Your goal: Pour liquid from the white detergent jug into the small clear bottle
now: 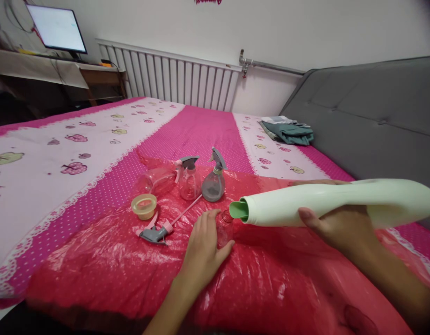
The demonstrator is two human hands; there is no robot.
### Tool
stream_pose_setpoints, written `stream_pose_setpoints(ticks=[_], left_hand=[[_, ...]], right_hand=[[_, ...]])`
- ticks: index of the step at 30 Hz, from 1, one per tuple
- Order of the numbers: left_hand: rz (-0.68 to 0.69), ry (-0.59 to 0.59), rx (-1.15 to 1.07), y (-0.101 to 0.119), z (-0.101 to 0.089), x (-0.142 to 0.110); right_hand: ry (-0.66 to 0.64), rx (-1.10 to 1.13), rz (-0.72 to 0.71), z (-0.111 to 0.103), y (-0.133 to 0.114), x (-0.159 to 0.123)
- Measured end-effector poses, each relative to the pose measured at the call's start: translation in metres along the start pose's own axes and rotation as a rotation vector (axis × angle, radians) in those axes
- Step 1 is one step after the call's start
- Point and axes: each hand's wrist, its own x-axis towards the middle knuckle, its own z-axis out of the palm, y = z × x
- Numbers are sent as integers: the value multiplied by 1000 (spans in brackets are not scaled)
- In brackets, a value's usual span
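Note:
My left hand [204, 242] is wrapped round a small clear bottle [225, 230] with an open neck, standing on a red plastic sheet [257, 279]. With my right hand [344, 228] I grip a large pale green jug [281, 202] by its handle, tipped onto its side. Its green spout [238, 209] is right above the bottle's mouth; whether liquid runs out cannot be made out. Left of my left hand lies a loose pink and grey spray head [155, 232] with its long tube.
Behind stand a clear spray bottle [190, 184] and a grey spray bottle [213, 186]; another clear bottle [155, 180] lies beside them. A yellowish bowl [144, 207] sits at left. Folded cloths [288, 130] rest near the grey headboard [372, 107]. All this is on a bed [208, 125].

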Motion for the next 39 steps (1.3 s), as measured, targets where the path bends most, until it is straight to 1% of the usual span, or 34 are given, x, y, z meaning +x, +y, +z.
stream_pose_setpoints(ticks=[11,19,39], left_hand=[[-10,-12,12,0,0,0],[12,-3,25,-2,1,0],[15,-13,40,-1,1,0]], right_hand=[[4,-27,-11,0,1,-2],[30,-33,-46,5,6,-2],[-7,-43,-24,1,2,0]])
